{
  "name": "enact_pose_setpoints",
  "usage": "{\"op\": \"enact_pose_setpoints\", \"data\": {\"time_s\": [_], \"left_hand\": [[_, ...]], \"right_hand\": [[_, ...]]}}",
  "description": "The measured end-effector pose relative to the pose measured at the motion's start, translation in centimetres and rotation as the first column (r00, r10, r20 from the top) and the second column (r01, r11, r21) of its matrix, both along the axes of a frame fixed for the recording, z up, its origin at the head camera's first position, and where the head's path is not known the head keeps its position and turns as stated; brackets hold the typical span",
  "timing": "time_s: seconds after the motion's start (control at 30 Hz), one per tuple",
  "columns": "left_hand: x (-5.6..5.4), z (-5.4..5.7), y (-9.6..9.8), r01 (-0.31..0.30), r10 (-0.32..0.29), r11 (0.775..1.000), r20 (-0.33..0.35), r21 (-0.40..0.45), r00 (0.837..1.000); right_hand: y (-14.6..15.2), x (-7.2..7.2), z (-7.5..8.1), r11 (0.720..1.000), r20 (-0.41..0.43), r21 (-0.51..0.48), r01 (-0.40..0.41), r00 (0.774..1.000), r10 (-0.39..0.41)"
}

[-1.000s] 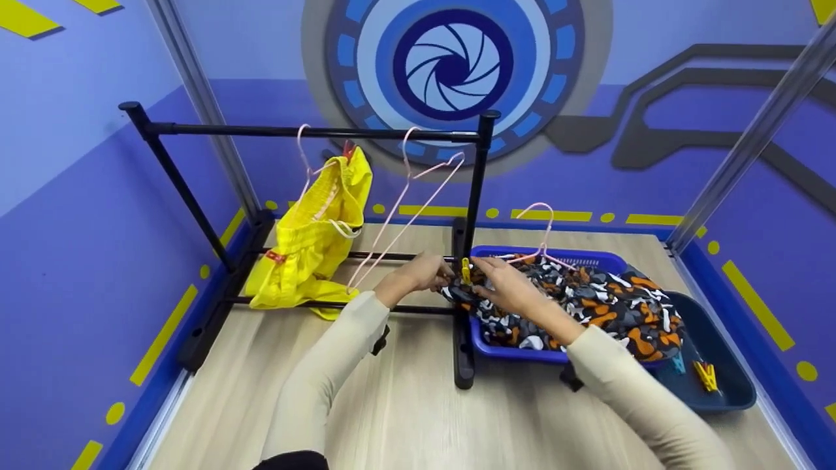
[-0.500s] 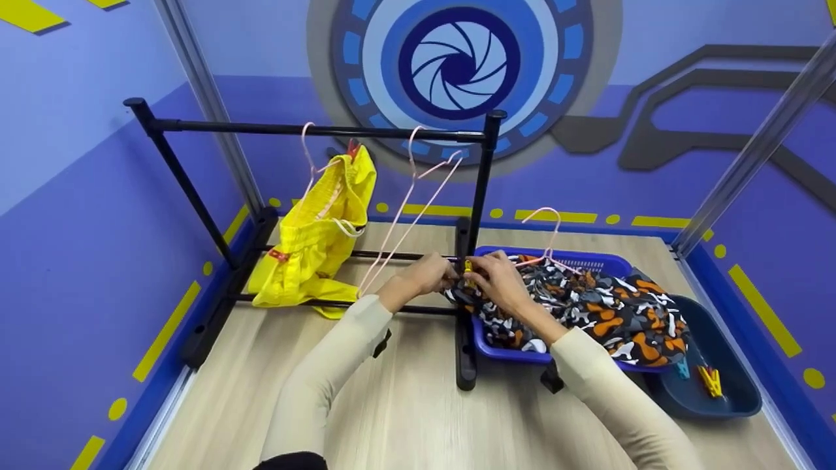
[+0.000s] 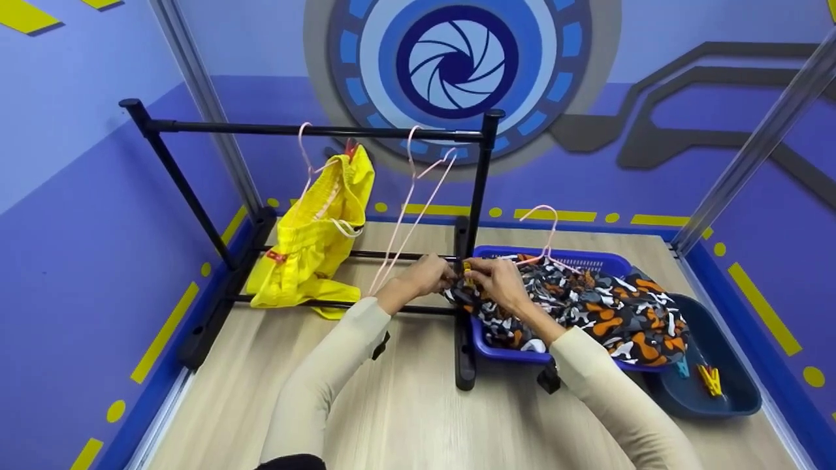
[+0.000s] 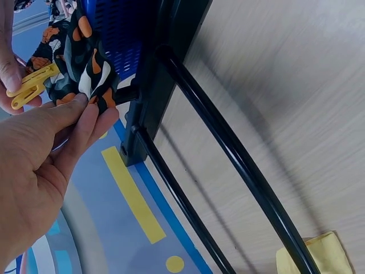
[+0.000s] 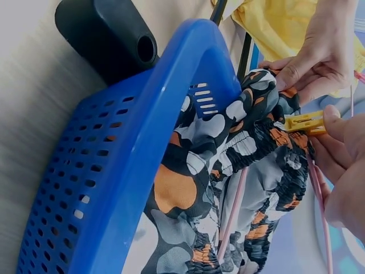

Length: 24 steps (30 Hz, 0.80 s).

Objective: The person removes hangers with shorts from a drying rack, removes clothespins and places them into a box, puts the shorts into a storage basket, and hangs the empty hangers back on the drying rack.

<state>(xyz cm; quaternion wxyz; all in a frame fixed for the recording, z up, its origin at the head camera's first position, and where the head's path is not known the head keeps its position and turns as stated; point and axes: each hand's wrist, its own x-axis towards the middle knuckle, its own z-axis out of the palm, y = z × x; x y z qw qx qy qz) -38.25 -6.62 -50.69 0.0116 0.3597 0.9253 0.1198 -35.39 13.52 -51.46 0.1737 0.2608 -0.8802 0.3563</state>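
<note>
My left hand (image 4: 45, 142) pinches the gathered edge of a patterned garment (image 5: 177, 194) in black, grey, white and orange. With thumb and fingers, my right hand (image 5: 342, 165) pinches a yellow clothespin (image 5: 305, 123), whose tip sits on the garment's elastic waistband. A pink hanger (image 3: 547, 238) runs inside that waistband, its hook standing up behind. Both hands meet beside the right post of the black rack (image 3: 483, 189). Most of the garment lies over the blue basket (image 5: 114, 171). In the head view the fingers partly hide the clothespin.
Yellow shorts (image 3: 313, 241) with red clothespins hang at the rack's left. Beside them is a bare pink hanger (image 3: 408, 209). A dark tray (image 3: 725, 391) at right holds yellow and blue clothespins. The rack's foot (image 3: 464, 365) stands against the basket.
My right hand has moved in and closed its thumb and fingers on the clothespin. My left hand keeps its hold on the garment. The bare hanger has turned slightly.
</note>
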Motion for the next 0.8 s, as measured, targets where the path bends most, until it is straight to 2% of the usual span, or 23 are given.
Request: {"op": "enact_pose_setpoints", "data": {"time_s": [0.1,0.2,0.33,0.5,0.7,0.8], "left_hand": [[0.1,0.0,0.2,-0.006,0.006,1.0,0.014,0.005,1.0],[0.2,-0.1,0.3,-0.003,0.003,1.0,0.014,0.013,1.0],[0.4,-0.4,0.4,0.043,-0.042,0.999,-0.026,0.028,0.999],[0.8,-0.6,0.3,0.09,-0.088,0.995,-0.058,0.048,0.994],[1.0,-0.5,-0.1,0.061,-0.058,0.997,-0.078,0.039,0.995],[1.0,-0.3,-0.3,0.065,-0.062,0.997,-0.084,0.042,0.995]], "right_hand": [[0.0,0.1,0.0,0.999,0.007,-0.042,0.021,1.0,-0.02],[0.0,0.3,0.2,0.99,0.026,-0.135,0.049,0.999,-0.046],[0.2,0.6,0.9,0.971,0.024,-0.227,0.073,0.997,-0.069],[1.0,1.4,2.0,0.977,-0.041,-0.206,0.055,0.997,-0.065],[1.5,1.6,3.3,0.987,-0.158,-0.158,-0.011,0.987,-0.014],[1.6,1.8,4.3,0.991,-0.178,-0.124,-0.059,0.983,0.036]]}}
